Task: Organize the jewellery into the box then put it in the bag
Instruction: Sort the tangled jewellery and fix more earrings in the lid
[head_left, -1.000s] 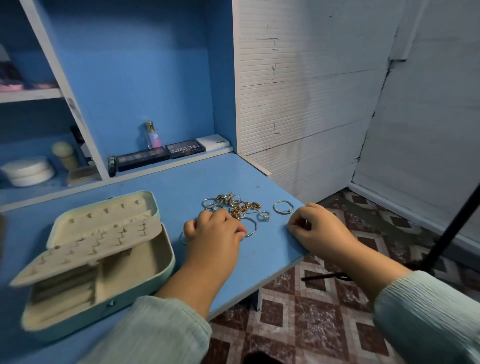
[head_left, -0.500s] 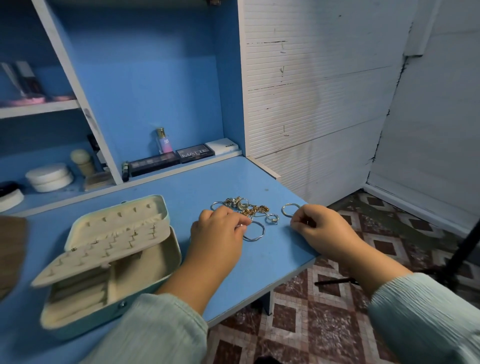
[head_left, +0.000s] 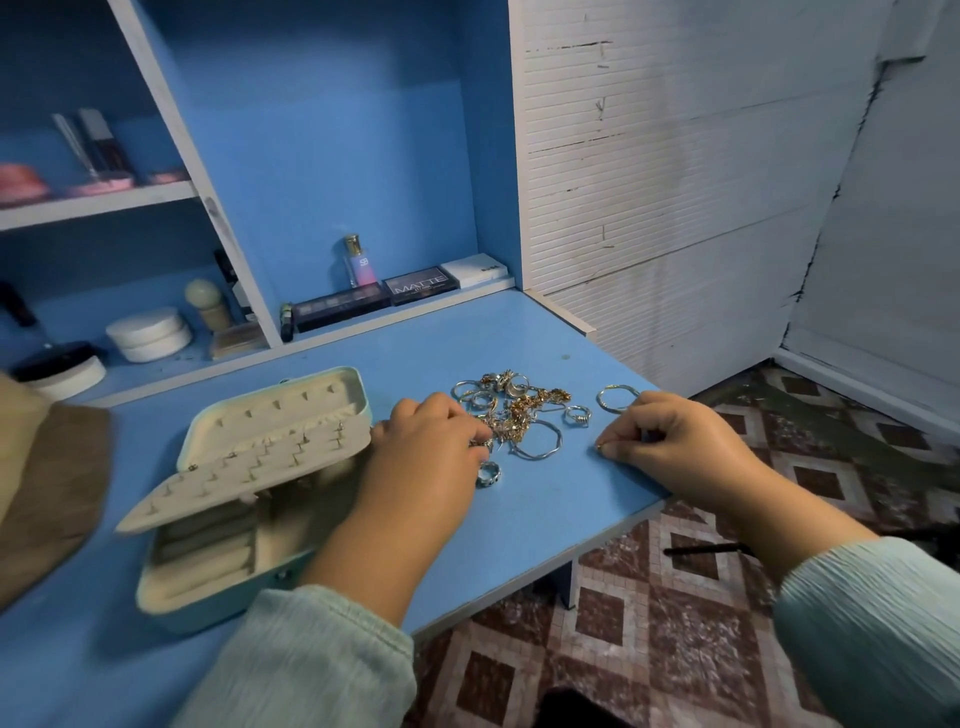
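On the blue desk (head_left: 519, 519) at mid-frame you have one open jewellery box (head_left: 249, 499), pale mint outside and cream inside, with its studded earring panel tilted up over the tray. Right of it lies one tangled pile of jewellery (head_left: 511, 408): gold chains and several silver hoops, with one large hoop (head_left: 540, 441) at its lower edge, one small ring (head_left: 577, 415) beside it, one hoop (head_left: 615, 397) further right and one chunky ring (head_left: 488, 474) below the pile. Your left hand (head_left: 431, 452) rests knuckles-up with fingers curled at the pile's left edge; whether it grips a piece is hidden. Your right hand (head_left: 670, 441) pinches something tiny, possibly a stud, between thumb and forefinger against the desk. One brown bag (head_left: 47, 493) sits at the left edge of the frame. Along the back ledge stand one small bottle (head_left: 358, 262), two dark palettes (head_left: 421, 285) and one white box (head_left: 475, 269).
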